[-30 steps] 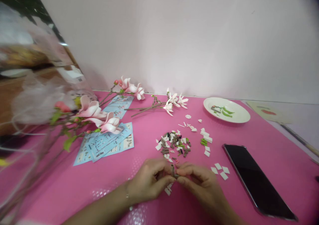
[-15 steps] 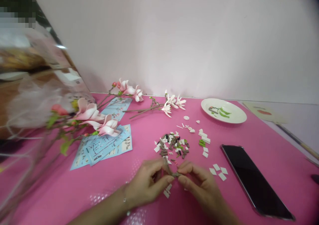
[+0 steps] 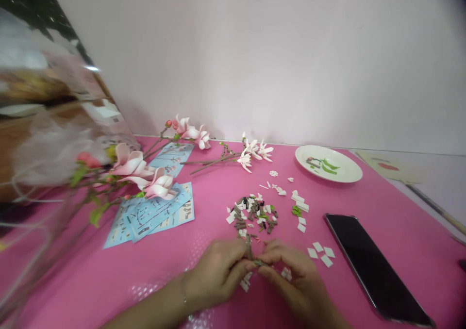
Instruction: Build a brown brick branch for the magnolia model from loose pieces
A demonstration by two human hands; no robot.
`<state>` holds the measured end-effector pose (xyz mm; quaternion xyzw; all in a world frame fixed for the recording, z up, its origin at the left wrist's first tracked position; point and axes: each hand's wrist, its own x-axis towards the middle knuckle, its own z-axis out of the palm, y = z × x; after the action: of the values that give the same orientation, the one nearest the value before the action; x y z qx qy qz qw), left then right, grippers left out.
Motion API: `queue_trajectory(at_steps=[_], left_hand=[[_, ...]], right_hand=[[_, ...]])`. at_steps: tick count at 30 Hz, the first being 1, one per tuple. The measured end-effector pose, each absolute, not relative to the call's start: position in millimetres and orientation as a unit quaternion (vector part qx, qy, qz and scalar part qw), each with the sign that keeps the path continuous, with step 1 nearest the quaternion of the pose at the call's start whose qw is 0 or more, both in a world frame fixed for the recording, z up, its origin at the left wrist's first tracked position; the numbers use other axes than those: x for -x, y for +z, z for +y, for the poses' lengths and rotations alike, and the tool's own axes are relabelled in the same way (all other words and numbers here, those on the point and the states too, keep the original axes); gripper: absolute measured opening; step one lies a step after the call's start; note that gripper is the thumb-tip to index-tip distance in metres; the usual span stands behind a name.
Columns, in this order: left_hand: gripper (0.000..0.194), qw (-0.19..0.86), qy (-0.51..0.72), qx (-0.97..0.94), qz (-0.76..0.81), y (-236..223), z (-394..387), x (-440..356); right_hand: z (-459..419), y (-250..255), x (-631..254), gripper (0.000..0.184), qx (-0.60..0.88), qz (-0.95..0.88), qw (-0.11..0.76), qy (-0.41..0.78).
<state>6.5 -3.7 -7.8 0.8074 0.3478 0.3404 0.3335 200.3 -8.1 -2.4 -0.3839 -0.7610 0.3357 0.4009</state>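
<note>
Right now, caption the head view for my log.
Both hands pinch brown pieces near a loose pile.

A hobby spot in what looks like a home: from where I stand, a pink-covered bench [image 3: 120, 275] meets a plain, pale wall [image 3: 255, 62]. By the seated person's clock, a filmy plastic bag [image 3: 54, 149] bunches at 10, a white household plate [image 3: 353, 174] sits at 1 and a phone [image 3: 376, 268] lies at 2. Artificial flowers [image 3: 158, 183] and loose pieces [image 3: 255, 212] spread between.
</note>
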Motion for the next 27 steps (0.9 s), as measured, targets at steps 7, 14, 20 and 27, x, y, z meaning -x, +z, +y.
queue_trajectory(at_steps=[7, 14, 20, 27], left_hand=[[0.026, 0.344, 0.354, -0.803, 0.334, -4.7, -3.9, -7.8], [0.023, 0.302, 0.362, -0.819, 0.327, -4.8, -3.5, -7.8], [0.021, 0.264, 0.359, -0.835, 0.322, -6.8, -2.3, -6.7], [0.012, 0.293, 0.341, -0.83, 0.329, -6.0, -3.2, -5.4]], right_hand=[[-8.4, -3.5, -202.2, 0.009, 0.354, -0.791, 0.414, 0.279], [-7.0, -4.1, -200.8, 0.008, 0.363, -0.781, 0.417, 0.292], [-8.3, -4.7, -200.1, 0.012, 0.357, -0.759, 0.426, 0.338], [-6.8, -9.6, -201.4, 0.009, 0.351, -0.765, 0.436, 0.319]])
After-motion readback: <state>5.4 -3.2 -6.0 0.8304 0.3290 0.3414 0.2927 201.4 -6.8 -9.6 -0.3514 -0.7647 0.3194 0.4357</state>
